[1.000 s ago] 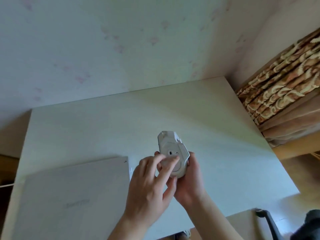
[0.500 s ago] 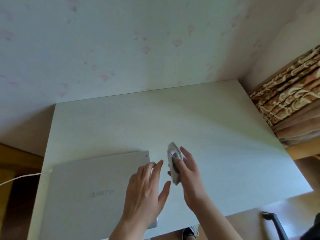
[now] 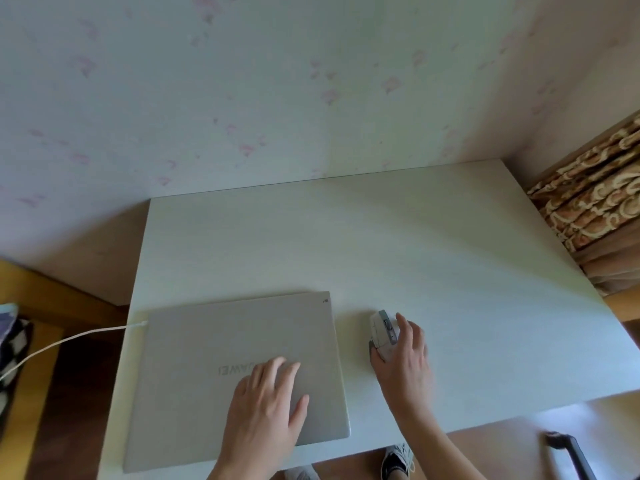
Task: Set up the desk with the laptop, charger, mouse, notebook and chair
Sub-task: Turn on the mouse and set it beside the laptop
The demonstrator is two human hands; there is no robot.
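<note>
A closed silver laptop (image 3: 207, 358) lies on the near left of the white desk (image 3: 415, 244). A white charger cable (image 3: 69, 341) is plugged into its left edge and trails off to the left. My left hand (image 3: 266, 410) rests flat on the laptop lid with fingers spread. Right of the laptop a white and grey mouse (image 3: 382, 332) sits upright on the desk, and my right hand (image 3: 403, 358) covers and grips it from the near side. No notebook is in view.
A dark chair armrest (image 3: 568, 448) shows at the bottom right. Patterned brown curtains (image 3: 595, 209) hang beside the desk's right edge. The wall runs along the desk's far edge. A dark checked bag (image 3: 14, 344) sits on the floor at the left. A shoe (image 3: 398, 460) shows under the desk.
The mouse was held belly-up in both hands; my right hand has turned it over and set it on the desk. My left hand has let go and moved onto the laptop lid.
</note>
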